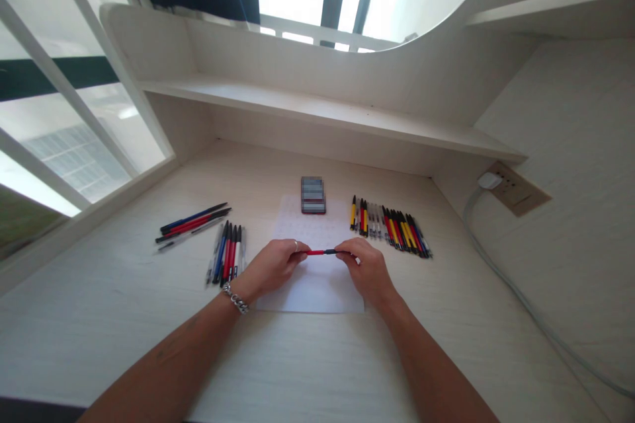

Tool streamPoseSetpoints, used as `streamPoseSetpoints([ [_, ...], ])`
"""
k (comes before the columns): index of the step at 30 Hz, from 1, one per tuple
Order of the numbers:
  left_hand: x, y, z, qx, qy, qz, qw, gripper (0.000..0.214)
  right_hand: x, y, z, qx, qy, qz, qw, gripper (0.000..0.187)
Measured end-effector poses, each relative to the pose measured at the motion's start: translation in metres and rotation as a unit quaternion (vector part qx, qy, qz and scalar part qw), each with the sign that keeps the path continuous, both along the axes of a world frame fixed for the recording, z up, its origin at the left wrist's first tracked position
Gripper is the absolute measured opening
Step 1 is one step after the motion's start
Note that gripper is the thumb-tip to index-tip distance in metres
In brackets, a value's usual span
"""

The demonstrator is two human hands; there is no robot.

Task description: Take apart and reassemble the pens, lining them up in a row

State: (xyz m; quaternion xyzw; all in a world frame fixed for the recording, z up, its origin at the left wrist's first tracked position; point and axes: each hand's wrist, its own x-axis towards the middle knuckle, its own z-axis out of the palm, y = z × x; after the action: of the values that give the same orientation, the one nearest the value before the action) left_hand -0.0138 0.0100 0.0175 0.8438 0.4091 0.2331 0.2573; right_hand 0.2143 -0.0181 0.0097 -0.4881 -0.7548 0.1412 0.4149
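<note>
A red and black pen [320, 252] is held level between both hands, just above a white sheet of paper [317, 287] on the desk. My left hand [272, 267] pinches its red end; a ring and a chain bracelet show on that hand and wrist. My right hand [366, 268] pinches the black end. Both hands have their fingers closed on the pen.
A row of several yellow, red and black pens [391, 227] lies right of the paper. Several pens [227, 252] lie left of it, with more pens [191, 221] farther left. A phone [313, 195] rests at the paper's top. A cable [520, 297] runs from a wall socket [513, 186].
</note>
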Motion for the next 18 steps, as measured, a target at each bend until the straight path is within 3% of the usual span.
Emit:
streamPoseSetpoints([
  [7, -0.001, 0.000, 0.003, 0.015, -0.020, 0.033, 0.999, 0.021, -0.006, -0.004, 0.003, -0.034, -0.026, -0.003, 0.999, 0.013],
  [13, 0.000, -0.001, 0.006, -0.003, -0.039, 0.030, 0.999, 0.022, -0.010, -0.003, 0.003, -0.100, -0.052, -0.040, 0.993, 0.032],
  [18, -0.001, 0.002, 0.006, -0.025, -0.023, 0.025, 0.999, 0.026, -0.006, 0.000, 0.001, -0.063, 0.020, -0.011, 0.998, 0.018],
])
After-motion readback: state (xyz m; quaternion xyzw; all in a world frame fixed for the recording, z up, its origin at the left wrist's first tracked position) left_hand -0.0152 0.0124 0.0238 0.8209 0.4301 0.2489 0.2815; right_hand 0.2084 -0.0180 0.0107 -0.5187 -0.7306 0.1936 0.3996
